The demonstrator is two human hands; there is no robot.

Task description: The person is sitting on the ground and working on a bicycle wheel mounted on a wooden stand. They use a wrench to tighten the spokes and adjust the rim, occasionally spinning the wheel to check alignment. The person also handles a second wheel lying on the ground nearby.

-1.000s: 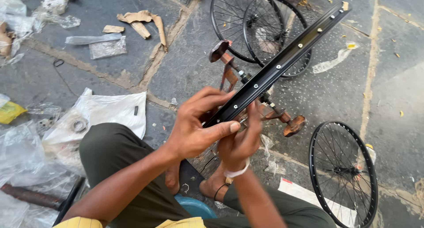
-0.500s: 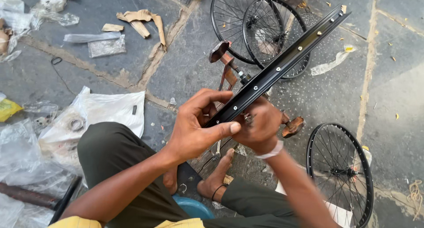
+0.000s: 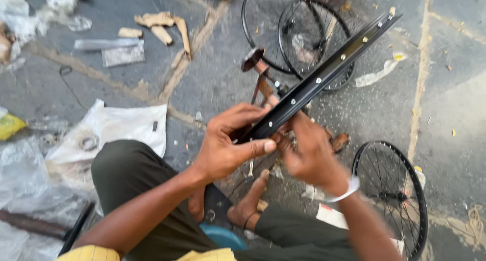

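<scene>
A black bicycle wheel rim (image 3: 329,71) with small metal nipples along its inner face runs edge-on from my hands up to the upper right. My left hand (image 3: 225,142) grips its near end, thumb along the underside. My right hand (image 3: 309,152), blurred, has its fingers at the rim's near end beside my left thumb; what the fingers pinch is hidden. A white band sits on my right wrist. Below the rim a rusty metal stand (image 3: 260,76) rises from the ground.
Two spoked wheels (image 3: 288,31) lie at the top centre, another spoked wheel (image 3: 392,195) at the lower right. A white plastic bag (image 3: 114,129) and clear wrappers lie at the left, cardboard scraps (image 3: 162,26) beyond. My bare feet (image 3: 248,203) rest on the stone pavement.
My right hand has shifted from under the rim's near end out to the right side of it, forearm now coming in from the lower right. My left hand keeps its hold.
</scene>
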